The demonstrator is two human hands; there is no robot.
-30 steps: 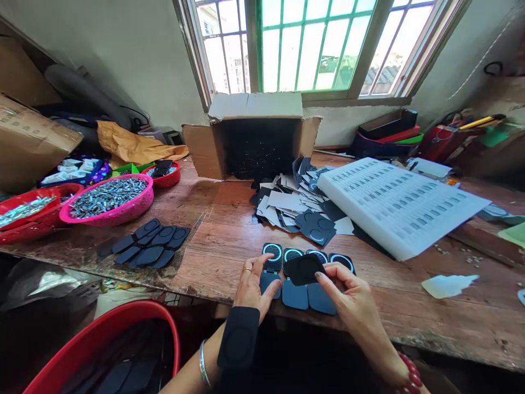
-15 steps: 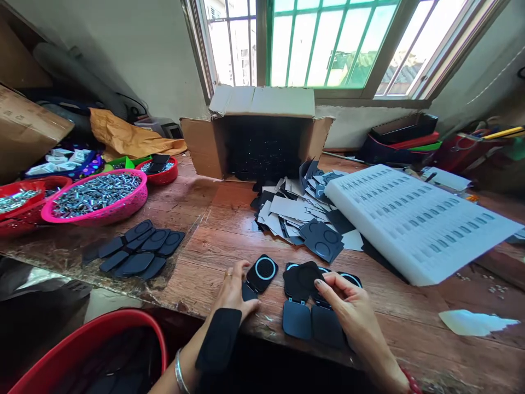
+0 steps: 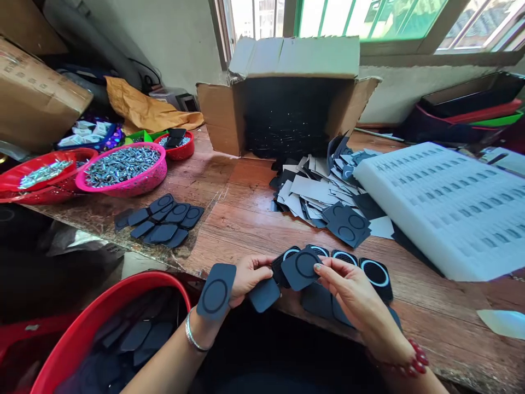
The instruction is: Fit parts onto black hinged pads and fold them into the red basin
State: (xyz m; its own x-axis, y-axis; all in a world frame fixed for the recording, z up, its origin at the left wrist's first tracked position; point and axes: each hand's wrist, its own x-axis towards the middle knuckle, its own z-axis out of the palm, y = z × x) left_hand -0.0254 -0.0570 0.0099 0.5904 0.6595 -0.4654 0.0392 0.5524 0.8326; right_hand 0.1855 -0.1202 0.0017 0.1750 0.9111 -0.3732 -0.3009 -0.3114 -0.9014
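At left, dark pads (image 3: 164, 232) sit grouped near the tabletop's (image 3: 241, 219) front edge. Here's a wrist card (image 3: 215, 293), then the left hand (image 3: 246, 278) pinching an open case (image 3: 264, 296). The right hand (image 3: 348, 284) pinches a ringed card (image 3: 301, 271) overlapping it, not laid flat. Rightward, near the front edge, three more cases (image 3: 374, 272) show uncovered white rings.

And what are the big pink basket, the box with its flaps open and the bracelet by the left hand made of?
The pink basket looks like shiny plastic, with little holes moulded in its side. The open box is brown cardboard, dull, with rough torn edges. The bracelet seems to be polished metal, because it gleams silver.
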